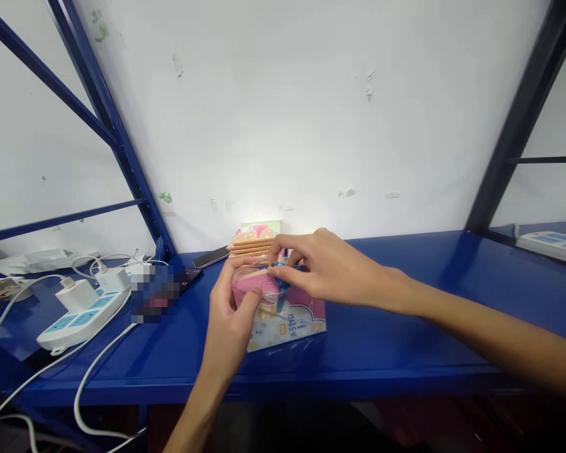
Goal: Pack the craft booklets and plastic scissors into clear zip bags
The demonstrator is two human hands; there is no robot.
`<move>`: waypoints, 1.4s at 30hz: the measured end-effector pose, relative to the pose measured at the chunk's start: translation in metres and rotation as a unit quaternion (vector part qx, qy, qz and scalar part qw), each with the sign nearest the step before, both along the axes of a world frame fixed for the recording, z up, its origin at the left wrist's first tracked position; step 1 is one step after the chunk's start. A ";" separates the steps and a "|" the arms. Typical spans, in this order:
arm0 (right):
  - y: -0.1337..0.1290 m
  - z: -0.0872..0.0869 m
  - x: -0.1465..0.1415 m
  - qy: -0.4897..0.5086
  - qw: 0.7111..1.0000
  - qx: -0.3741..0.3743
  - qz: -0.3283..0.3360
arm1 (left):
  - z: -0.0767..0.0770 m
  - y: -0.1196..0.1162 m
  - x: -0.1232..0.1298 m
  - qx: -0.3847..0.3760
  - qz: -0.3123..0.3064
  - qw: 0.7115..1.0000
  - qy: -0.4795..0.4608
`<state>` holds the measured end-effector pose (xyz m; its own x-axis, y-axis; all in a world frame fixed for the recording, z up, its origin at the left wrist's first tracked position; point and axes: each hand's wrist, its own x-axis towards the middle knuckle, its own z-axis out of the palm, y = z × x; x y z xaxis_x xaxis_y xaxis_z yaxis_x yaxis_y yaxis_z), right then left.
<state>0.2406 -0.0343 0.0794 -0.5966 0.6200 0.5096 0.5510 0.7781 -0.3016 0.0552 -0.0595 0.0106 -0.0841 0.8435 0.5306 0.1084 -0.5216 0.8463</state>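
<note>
My left hand (pixel 233 302) grips a clear plastic packet with a pink insert (pixel 252 287), fingers at its far edge and thumb on the near side. From the right, my right hand (pixel 318 264) pinches a small, see-through blue item (pixel 280 277) over the packet; its exact kind is partly hidden by my fingers. Beneath both hands lies a pink and white printed pack (pixel 287 330) with cartoon pictures and dark lettering. A stack of cards or booklets (pixel 255 236) with a colourful top stands just behind my hands.
On the blue shelf (pixel 405 327), a dark phone (pixel 211 257) lies left of the stack. A white power strip (pixel 82 318) with chargers and cables is at the left, beside a blurred-out device (pixel 158 296). Blue posts (pixel 117 126) and a white wall (pixel 287 113) bound the shelf.
</note>
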 end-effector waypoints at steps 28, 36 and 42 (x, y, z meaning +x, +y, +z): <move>-0.008 0.002 0.005 -0.077 0.995 0.004 0.060 | -0.003 0.004 -0.002 0.000 0.009 1.000 0.003; -0.009 0.005 0.005 -0.084 0.995 0.013 0.042 | -0.004 0.002 -0.003 -0.009 0.019 1.000 0.005; -0.005 0.003 0.006 -0.104 0.994 0.023 0.034 | -0.005 0.003 -0.003 -0.006 -0.001 1.000 -0.011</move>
